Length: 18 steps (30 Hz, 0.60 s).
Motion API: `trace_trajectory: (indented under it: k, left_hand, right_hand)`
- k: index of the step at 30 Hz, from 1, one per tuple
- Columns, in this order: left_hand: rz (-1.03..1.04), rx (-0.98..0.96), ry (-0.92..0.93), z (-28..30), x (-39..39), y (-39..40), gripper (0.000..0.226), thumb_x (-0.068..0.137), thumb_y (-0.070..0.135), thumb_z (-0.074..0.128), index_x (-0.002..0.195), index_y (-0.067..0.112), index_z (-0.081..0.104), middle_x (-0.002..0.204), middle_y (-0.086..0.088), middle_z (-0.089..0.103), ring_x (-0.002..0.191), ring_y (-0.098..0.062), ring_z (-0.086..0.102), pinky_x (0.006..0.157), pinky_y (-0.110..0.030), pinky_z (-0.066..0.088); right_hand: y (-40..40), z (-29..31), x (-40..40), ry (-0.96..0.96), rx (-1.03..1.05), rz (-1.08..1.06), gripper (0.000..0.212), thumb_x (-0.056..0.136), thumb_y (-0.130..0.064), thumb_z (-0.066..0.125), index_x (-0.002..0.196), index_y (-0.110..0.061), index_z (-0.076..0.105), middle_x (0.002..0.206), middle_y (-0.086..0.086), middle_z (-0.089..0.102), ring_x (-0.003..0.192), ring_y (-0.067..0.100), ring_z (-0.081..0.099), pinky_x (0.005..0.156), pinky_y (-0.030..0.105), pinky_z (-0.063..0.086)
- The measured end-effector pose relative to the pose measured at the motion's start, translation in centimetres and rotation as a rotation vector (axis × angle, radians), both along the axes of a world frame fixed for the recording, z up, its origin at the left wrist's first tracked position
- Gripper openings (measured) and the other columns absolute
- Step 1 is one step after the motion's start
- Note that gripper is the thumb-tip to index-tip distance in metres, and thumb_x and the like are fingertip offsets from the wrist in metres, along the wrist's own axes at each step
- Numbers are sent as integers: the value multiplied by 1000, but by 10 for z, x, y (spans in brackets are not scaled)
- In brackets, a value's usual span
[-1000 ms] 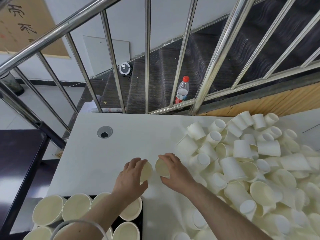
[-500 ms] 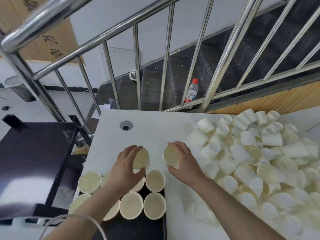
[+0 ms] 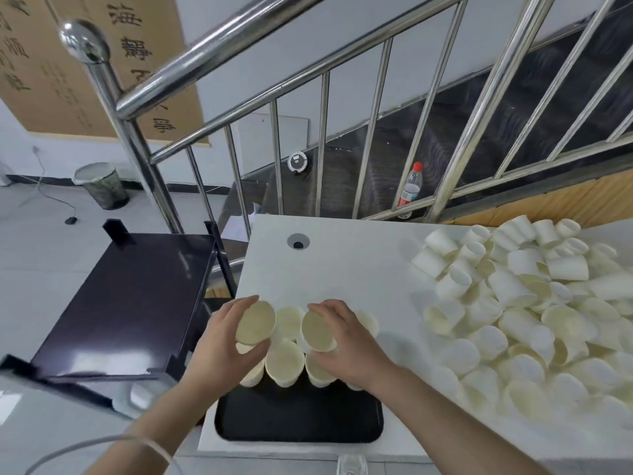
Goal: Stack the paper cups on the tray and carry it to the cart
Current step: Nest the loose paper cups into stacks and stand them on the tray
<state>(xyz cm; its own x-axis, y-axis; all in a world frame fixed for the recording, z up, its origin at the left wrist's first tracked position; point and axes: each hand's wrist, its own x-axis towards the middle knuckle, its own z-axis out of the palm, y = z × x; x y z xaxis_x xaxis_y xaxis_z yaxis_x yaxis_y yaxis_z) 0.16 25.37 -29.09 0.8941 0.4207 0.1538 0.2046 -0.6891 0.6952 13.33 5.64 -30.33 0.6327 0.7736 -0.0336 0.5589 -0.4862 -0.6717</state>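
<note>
Head view: thin cream paper cups, one held in each hand above a black plastic tray.
Left hand point(image 3: 227, 341) curls round a cream paper cup point(image 3: 256, 322); right hand point(image 3: 346, 347) curls round a second cup point(image 3: 318, 330), both mouth-up over the upright cups point(image 3: 285, 362) on the far half of the tray point(image 3: 298, 421), which lies on the white counter point(image 3: 342, 262). Loose cup pile point(image 3: 534, 303) lies to the right; dark cart point(image 3: 126, 296) stands left. Judged light, thin-walled, easily crushed: hold gently round the side wall. Laden tray likely tippy: grip both short edges, keep level.
</note>
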Motion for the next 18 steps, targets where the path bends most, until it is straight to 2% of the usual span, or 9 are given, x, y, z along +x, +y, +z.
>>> trace_trajectory:
  k: [6,15,18]
  left_hand:
    - [41,-17,69,-7,-28,14,71,75,34,77,136,32,41,130,21,43,121,-6,40,99,-32,41]
    - [-23,57,178,-32,-30,10,73,76,38,72,140,31,37,138,20,36,130,-9,36,103,-24,35]
    - [-23,88,195,-35,-25,14,73,77,37,70,141,31,35,139,19,36,128,-9,37,100,-22,37]
  right_hand:
    - [18,-6,-27,-6,-62,32,68,82,-30,64,143,-36,33,138,-17,30,124,6,41,99,28,43]
    - [29,-27,-40,-13,-178,75,70,80,-32,60,142,-42,28,137,-21,26,114,8,47,89,36,50]
    - [38,-26,-36,-20,-176,68,68,79,-34,58,139,-45,27,136,-22,26,116,6,45,85,39,52]
